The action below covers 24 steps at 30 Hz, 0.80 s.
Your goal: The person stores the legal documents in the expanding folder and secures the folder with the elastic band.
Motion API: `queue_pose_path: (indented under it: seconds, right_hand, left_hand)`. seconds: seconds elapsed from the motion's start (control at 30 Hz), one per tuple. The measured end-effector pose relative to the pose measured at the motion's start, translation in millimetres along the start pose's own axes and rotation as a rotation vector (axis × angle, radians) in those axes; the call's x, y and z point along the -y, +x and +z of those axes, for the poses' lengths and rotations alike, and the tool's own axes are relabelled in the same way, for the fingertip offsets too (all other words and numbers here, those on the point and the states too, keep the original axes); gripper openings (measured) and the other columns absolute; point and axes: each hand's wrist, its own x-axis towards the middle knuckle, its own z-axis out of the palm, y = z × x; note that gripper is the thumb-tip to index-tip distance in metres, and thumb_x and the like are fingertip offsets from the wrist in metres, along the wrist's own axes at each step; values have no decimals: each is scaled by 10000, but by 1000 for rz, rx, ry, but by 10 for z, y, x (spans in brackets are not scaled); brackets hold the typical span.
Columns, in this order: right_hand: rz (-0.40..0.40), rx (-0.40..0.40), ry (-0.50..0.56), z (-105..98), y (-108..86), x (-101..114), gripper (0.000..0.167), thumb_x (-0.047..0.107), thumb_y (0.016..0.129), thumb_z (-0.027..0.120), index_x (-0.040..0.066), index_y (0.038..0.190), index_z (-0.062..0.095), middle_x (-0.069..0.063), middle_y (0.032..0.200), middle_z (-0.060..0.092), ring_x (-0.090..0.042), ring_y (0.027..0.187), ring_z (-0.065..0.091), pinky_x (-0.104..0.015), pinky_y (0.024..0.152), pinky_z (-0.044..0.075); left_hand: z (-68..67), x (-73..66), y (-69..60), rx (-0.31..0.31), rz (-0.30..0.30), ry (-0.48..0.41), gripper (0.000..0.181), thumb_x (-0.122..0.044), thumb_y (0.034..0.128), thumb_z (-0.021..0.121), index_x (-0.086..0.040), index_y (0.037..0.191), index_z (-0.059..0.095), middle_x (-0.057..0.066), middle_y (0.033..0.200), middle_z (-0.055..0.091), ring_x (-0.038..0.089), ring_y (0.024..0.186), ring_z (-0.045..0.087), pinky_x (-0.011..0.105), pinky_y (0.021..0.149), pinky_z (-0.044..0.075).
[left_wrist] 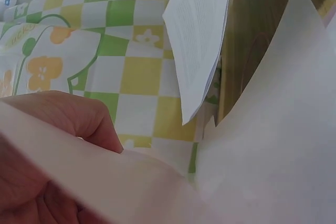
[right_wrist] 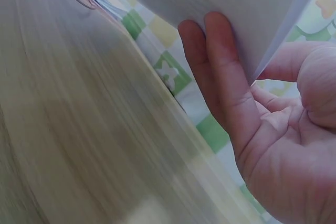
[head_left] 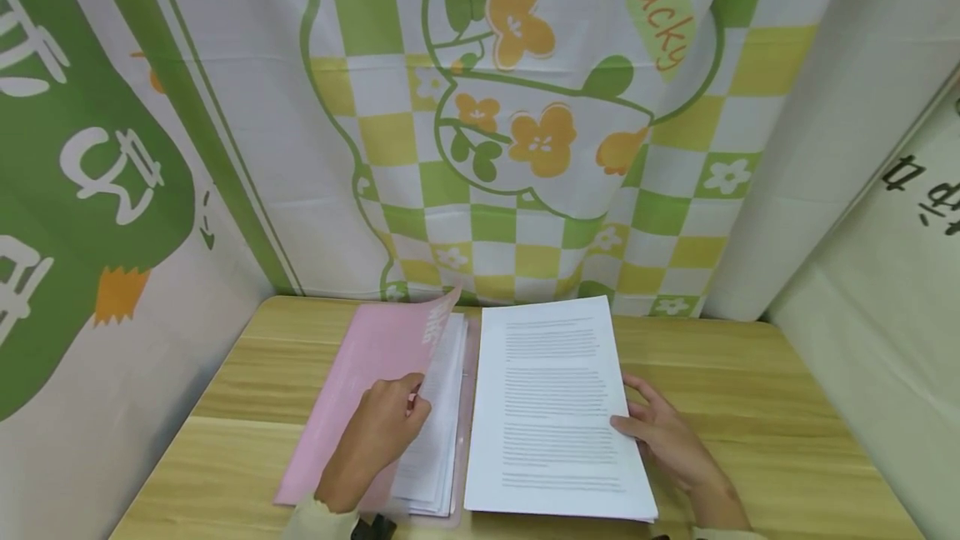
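Observation:
A pink translucent folder (head_left: pixel 360 382) lies on the left, its cover partly lifted over a stack of white sheets (head_left: pixel 447 407). My left hand (head_left: pixel 386 419) pinches the edge of that cover between thumb and curled fingers; the left wrist view shows the hand (left_wrist: pixel 58 145) at the bent pink sheet (left_wrist: pixel 131 182). To the right, my right hand (head_left: pixel 667 436) holds a stack of printed paper (head_left: pixel 558 415) by its right edge, thumb on top. In the right wrist view, the fingers (right_wrist: pixel 226 51) support the stack's underside (right_wrist: pixel 236 3), raised above the table.
The wooden table (head_left: pixel 757 423) extends on both sides of the folder and paper. Behind it hangs a checkered cloth (head_left: pixel 540 190) with flowers, and printed cloth panels (head_left: pixel 885 340) stand at the sides. A dark wrist device (head_left: pixel 372 527) shows at the left sleeve.

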Motion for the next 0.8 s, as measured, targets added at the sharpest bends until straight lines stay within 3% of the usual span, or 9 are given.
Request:
queue_pose_path:
  seconds: [0.07, 0.3, 0.43, 0.63, 0.8]
  right_hand:
    - [2, 0, -6, 39, 33, -3, 723, 21, 992, 610, -11, 1557, 160, -188, 1195, 660, -309, 953, 714, -423, 739, 590]
    - [29, -4, -20, 170, 127, -8, 736, 34, 981, 627, -3, 1567, 183, -215, 1195, 651, -315, 939, 715, -417, 735, 591]
    - [38, -13, -22, 237, 224, -23, 733, 23, 973, 627, 6, 1574, 208, -234, 1187, 649, -322, 929, 713, -415, 724, 593]
    - [69, -16, -2, 330, 380, -70, 741, 10, 964, 626, 14, 1585, 223, -260, 1221, 634, -321, 949, 708, -417, 741, 591]
    - [84, -30, 10, 364, 451, -117, 708, -2, 969, 617, 33, 1581, 262, -265, 1234, 627, -325, 960, 700, -417, 746, 584]
  left_hand:
    - [9, -5, -3, 1, -5, 4, 179, 28, 839, 620, 33, 992, 712, 84, 822, 699, 101, 656, 576, 258, 552, 473]
    - [51, -7, -9, 9, -14, 12, 105, 27, 834, 614, -29, 901, 672, 35, 766, 666, 102, 635, 548, 267, 549, 466]
    - [63, -5, -18, 8, -13, 26, 149, 18, 831, 624, -13, 960, 692, 61, 812, 696, 109, 670, 589, 296, 585, 496]
    - [77, 7, -34, 9, -16, 27, 345, 2, 835, 638, 46, 1171, 704, 138, 949, 739, 125, 740, 657, 335, 640, 536]
    - [94, 20, -29, 13, -11, 25, 359, -3, 839, 632, 59, 1187, 698, 142, 953, 737, 118, 734, 639, 321, 634, 529]
